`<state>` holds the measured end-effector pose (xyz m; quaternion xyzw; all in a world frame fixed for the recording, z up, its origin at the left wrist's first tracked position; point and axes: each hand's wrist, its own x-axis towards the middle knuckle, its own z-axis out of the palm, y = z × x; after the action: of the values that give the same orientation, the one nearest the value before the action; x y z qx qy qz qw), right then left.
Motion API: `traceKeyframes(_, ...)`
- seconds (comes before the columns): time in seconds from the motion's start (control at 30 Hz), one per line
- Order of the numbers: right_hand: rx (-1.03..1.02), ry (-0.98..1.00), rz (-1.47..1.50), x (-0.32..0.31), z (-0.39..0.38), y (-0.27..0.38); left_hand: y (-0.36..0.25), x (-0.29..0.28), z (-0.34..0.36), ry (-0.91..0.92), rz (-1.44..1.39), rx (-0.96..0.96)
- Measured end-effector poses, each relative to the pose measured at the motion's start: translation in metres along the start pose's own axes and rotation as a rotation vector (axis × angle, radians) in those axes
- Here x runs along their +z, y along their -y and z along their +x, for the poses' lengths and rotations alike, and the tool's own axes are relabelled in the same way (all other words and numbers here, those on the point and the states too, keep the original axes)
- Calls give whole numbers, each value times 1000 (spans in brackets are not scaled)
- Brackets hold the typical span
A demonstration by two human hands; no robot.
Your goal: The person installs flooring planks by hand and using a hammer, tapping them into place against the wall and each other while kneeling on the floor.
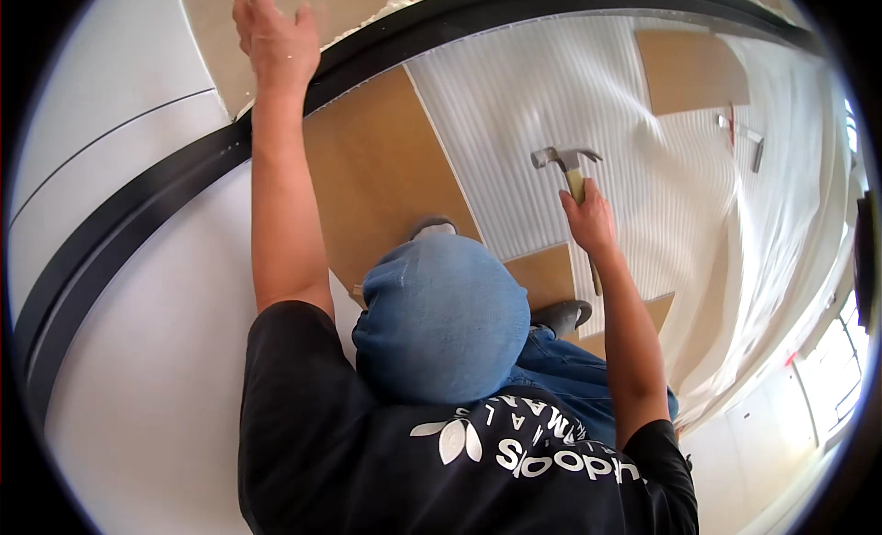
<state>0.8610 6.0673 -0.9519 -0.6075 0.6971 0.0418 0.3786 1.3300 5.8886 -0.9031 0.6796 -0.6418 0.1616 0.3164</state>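
My right hand [590, 215] is wrapped round the handle of a claw hammer [576, 178]. The metal head points away from me, and the lower handle shows beneath my wrist. The hammer is held above white ribbed sheeting [496, 140]. At the upper left my left hand [276, 40] is raised with its fingers apart and nothing in it. It is close to a long black frame [441, 25] and a bare tan surface [216, 25] beyond it.
Brown boards [377, 158] lie over the sheeting, with another brown piece [691, 71] at the far right. A thin metal L-shaped tool [756, 153] rests near it. Translucent plastic [726, 287] hangs in folds on the right. White panels [101, 85] stand on the left. My bent knee [441, 314] is in front.
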Motion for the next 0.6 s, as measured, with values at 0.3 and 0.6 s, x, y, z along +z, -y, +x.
traceKeyframes(0.3,-8,-25,57,27,68,46,-61,-27,-173,728,-207,-48)
traceKeyframes(0.6,30,-15,-27,38,92,65,7,-36,-246,784,32,-162)
